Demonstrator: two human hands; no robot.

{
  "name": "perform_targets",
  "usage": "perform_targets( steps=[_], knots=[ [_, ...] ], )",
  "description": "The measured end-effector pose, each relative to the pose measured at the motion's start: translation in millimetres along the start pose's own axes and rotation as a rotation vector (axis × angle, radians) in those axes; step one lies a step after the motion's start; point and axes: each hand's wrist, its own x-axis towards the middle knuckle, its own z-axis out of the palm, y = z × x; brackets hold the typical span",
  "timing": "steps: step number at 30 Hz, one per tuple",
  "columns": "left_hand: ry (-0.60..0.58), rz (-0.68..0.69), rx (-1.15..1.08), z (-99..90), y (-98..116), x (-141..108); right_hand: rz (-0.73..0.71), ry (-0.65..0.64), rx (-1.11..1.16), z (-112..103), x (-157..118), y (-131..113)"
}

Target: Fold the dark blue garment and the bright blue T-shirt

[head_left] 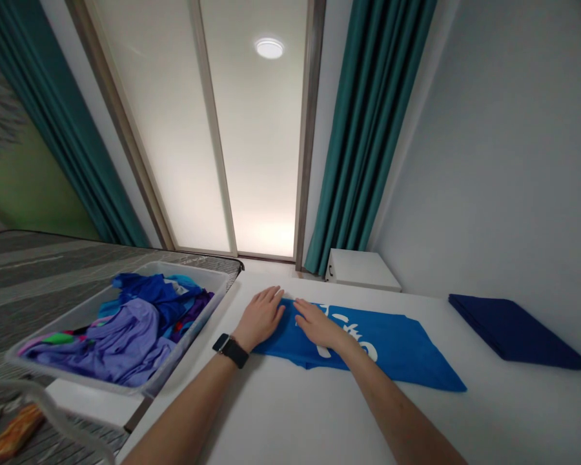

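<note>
A bright blue garment (397, 342) with white print lies flattened in a long strip across the white table (281, 413). My left hand (260, 316), with a black watch on its wrist, rests at the garment's left end, fingers stretched out. Just right of it, my right hand (317, 323) lies flat on the garment with its fingers extended, partly covering the print. Neither hand grips anything. Farther right on the table is a folded navy cloth (518, 332), apart from the blue garment.
Left of the table stands a translucent plastic bin (157, 381) with crumpled purple and blue clothes (130, 342). A white cabinet (363, 268) stands beyond the table's far edge, near a teal curtain (363, 129). A pale cable (53, 413) curves at the lower left.
</note>
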Motion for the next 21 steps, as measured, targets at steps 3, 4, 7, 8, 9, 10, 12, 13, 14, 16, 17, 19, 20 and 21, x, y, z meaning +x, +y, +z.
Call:
perform_targets(
  steps=[3, 4, 7, 8, 9, 10, 12, 13, 14, 16, 17, 19, 20, 21],
  knots=[
    [-0.09, -0.006, 0.023, 17.5, 18, -7, 0.095, 0.113, -0.105, 1, -2, 16],
    [-0.11, -0.016, 0.032, 22.3, 21, -9, 0.115, 0.135, -0.145, 4, -3, 20],
    [-0.116, -0.035, 0.052, 30.9, 25, -12, 0.131, 0.18, -0.233, 15, -6, 24],
    [-0.108, -0.035, 0.057, 32.0, 25, -13, 0.13, 0.19, -0.248, 17, -7, 24],
    [-0.102, -0.031, 0.061, 32.6, 24, -12, 0.13, 0.195, -0.255, 19, -7, 23],
    [-0.099, -0.027, 0.063, 32.7, 23, -12, 0.133, 0.197, -0.258, 19, -8, 22],
    [-0.101, -0.022, 0.065, 32.5, 22, -11, 0.137, 0.208, -0.266, 18, -8, 21],
    [-0.104, -0.021, 0.064, 32.2, 22, -11, 0.137, 0.217, -0.272, 18, -9, 20],
    [-0.107, -0.02, 0.062, 31.7, 22, -11, 0.139, 0.226, -0.276, 17, -10, 19],
    [-0.116, -0.02, 0.059, 30.6, 22, -10, 0.152, 0.238, -0.278, 16, -13, 19],
    [-0.121, -0.018, 0.057, 29.9, 22, -10, 0.158, 0.237, -0.276, 16, -16, 20],
    [-0.132, -0.015, 0.051, 28.7, 22, -10, 0.169, 0.219, -0.265, 15, -23, 22],
    [-0.137, -0.013, 0.047, 28.3, 22, -10, 0.172, 0.205, -0.258, 13, -28, 24],
    [-0.14, -0.011, 0.043, 28.1, 21, -10, 0.175, 0.189, -0.252, 12, -34, 27]
  ],
)
